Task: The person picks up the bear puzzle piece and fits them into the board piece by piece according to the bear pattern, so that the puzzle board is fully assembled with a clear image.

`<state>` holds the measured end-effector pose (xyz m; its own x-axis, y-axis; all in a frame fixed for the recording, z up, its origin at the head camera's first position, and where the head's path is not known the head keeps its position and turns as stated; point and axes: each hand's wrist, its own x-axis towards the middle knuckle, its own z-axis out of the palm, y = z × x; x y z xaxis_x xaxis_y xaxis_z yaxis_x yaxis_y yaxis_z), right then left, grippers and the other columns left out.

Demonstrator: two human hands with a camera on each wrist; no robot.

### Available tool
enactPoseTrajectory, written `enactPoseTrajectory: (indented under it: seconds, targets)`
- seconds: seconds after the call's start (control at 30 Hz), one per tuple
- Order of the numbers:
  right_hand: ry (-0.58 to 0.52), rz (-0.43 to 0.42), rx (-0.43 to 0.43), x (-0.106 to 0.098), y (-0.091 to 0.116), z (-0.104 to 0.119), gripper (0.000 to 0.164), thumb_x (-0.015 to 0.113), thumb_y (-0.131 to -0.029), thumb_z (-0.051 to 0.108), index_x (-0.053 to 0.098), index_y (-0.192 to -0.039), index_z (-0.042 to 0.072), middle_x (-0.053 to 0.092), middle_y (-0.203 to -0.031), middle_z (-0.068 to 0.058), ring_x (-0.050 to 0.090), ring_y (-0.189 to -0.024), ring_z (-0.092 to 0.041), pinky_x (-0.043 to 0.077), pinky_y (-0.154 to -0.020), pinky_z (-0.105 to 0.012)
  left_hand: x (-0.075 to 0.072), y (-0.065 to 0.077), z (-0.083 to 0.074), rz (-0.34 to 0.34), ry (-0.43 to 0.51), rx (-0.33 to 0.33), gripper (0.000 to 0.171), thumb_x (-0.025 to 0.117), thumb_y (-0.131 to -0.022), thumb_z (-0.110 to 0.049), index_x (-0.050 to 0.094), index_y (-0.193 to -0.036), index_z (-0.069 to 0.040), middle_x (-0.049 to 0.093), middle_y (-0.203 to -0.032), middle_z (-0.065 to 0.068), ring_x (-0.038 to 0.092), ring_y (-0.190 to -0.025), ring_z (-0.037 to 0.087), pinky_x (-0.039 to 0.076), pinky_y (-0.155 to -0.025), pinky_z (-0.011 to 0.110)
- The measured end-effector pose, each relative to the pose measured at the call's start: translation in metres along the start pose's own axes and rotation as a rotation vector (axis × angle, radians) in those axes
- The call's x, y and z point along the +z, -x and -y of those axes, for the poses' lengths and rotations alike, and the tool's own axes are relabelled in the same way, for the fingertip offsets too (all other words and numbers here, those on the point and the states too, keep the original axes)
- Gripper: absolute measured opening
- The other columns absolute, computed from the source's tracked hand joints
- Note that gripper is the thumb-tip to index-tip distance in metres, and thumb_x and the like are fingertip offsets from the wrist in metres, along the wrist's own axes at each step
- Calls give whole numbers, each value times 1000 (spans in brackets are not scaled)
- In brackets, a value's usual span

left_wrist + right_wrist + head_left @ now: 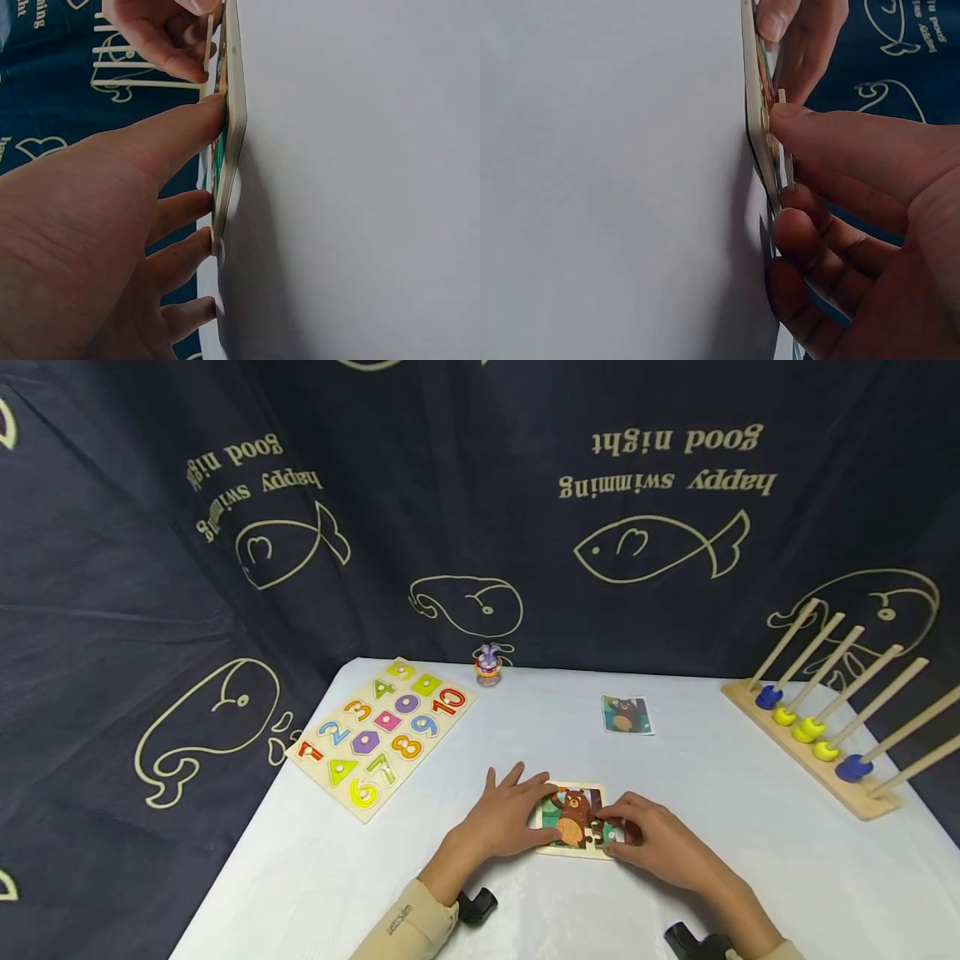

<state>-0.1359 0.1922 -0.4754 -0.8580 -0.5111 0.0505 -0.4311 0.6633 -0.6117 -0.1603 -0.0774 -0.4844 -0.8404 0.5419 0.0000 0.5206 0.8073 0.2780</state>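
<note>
A small wooden jigsaw board (573,853) with a brown bear picture lies on the white table. My left hand (506,818) rests at its left side, thumb on the lower left part and index fingertip near the upper left corner, the other fingers spread. In the left wrist view that thumb (180,127) presses on the board's face. At the right part of the board, my right hand (660,843) pinches a thin jigsaw piece (786,169) between thumb and fingers, tilted on edge over the board. Most of the piece's picture is hidden by the fingers.
Behind the board lies a bear picture card (628,717). A number and shape puzzle board (315,770) sits at the left, a small purple rabbit figure (488,662) at the back edge. On the right stands a wooden peg rack (795,752) with blue and yellow beads.
</note>
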Motion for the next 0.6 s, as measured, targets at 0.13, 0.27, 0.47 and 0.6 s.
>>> enactPoseTrajectory:
  seconds: [0.13, 0.27, 0.47, 0.6]
  targets:
    - [18, 1, -11, 1, -3, 2, 39, 78, -81, 34, 68, -115, 18, 54, -93, 11, 47, -75, -7, 39, -62, -23, -1, -1, 0, 6, -15, -2, 68, 55, -85, -66, 47, -143, -31, 37, -150, -8, 23, -141, 31, 17, -104, 68]
    - [52, -1, -22, 3, -5, 3, 39, 78, -80, 35, 68, -114, 18, 54, -97, 12, 47, -78, -7, 39, -66, -25, -2, -1, -1, 10, -24, -3, 68, 56, -85, -66, 47, -143, -31, 37, -150, -7, 23, -141, 32, 16, -104, 68]
    - [72, 0, -16, 5, -6, 3, 38, 78, -80, 34, 69, -113, 18, 53, -95, 13, 46, -76, -6, 38, -65, -24, -3, -1, -2, 15, -24, 4, 68, 55, -86, -65, 46, -143, -31, 36, -151, -7, 23, -141, 32, 17, -104, 69]
    - [52, -1, -23, 6, -6, 4, 35, 78, -80, 29, 69, -112, 16, 52, -91, 12, 46, -73, -5, 38, -61, -23, -4, -1, -3, 19, -25, 4, 67, 56, -86, -64, 46, -143, -30, 36, -151, -6, 22, -141, 33, 17, -104, 69]
